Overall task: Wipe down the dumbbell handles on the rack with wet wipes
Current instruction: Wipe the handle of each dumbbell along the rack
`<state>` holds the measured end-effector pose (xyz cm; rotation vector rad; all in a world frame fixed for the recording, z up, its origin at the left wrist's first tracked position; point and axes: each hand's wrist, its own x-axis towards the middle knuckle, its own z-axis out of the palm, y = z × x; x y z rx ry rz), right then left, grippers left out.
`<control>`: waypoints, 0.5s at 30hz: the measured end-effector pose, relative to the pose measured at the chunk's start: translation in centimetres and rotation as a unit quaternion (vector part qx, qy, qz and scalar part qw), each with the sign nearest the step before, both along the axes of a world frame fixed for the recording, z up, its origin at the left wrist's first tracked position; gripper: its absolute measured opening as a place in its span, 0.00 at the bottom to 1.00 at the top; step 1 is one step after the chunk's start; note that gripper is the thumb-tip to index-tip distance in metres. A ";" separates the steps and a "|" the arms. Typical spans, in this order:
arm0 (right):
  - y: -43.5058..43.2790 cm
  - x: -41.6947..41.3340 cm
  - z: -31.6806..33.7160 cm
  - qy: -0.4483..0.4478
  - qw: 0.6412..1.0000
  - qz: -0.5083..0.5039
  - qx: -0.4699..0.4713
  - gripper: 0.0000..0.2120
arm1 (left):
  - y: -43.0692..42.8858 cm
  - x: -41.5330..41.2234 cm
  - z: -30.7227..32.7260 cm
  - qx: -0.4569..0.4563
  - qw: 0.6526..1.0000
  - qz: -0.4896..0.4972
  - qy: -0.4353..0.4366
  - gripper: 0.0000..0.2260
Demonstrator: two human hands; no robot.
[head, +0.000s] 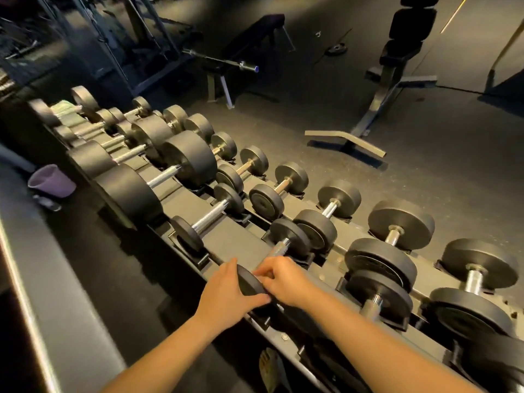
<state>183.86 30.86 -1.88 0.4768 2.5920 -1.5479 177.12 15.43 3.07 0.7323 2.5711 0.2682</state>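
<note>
Dumbbell handles (166, 175) lie in chrome rows along the rack (226, 241), which runs from the upper left down to the lower right in front of you. Off the rack's left side, on the floor, a purple cup (52, 180) sits tilted. On the rack's left stretch rest the heaviest dumbbells (188, 158), their thick black heads close together. At the rack's near edge, about midway along it, your left hand (226, 290) wraps the near plate (251, 282) of one small dumbbell (289, 236), thumb under the plate's rim and fingers over its top. That dumbbell lies in its cradle on the rack's front row, pointing away from you. Just to the right, your right hand (286, 282) is curled round its handle (280, 247) close to the near plate, fingers bunched tight against the metal; you cannot tell whether a wipe sits beneath them. Only the far part of that handle shows bare. Further along the rack's right stretch, more pairs (381, 265) stand in two rows with short bright grips. Beyond the rack's far side, on the dark floor, an upright bench (397, 80) stands well apart.
</note>
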 end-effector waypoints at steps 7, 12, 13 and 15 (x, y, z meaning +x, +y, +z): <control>1.8 -0.7 -1.9 0.078 0.959 0.107 0.251 0.10 | -0.7 -0.7 -1.6 0.035 0.999 -0.003 0.020 0.57; 2.8 -2.2 -1.4 0.025 0.976 0.003 0.217 0.08 | -0.9 -0.7 -1.8 0.042 0.999 -0.003 0.016 0.56; 1.9 -2.4 -1.0 0.027 0.981 0.064 0.181 0.08 | -0.9 -0.7 -1.9 0.048 0.999 0.001 0.017 0.56; 0.6 -2.4 -0.6 0.023 0.971 0.187 0.151 0.09 | -0.9 -0.5 -2.1 0.062 0.998 0.008 0.013 0.55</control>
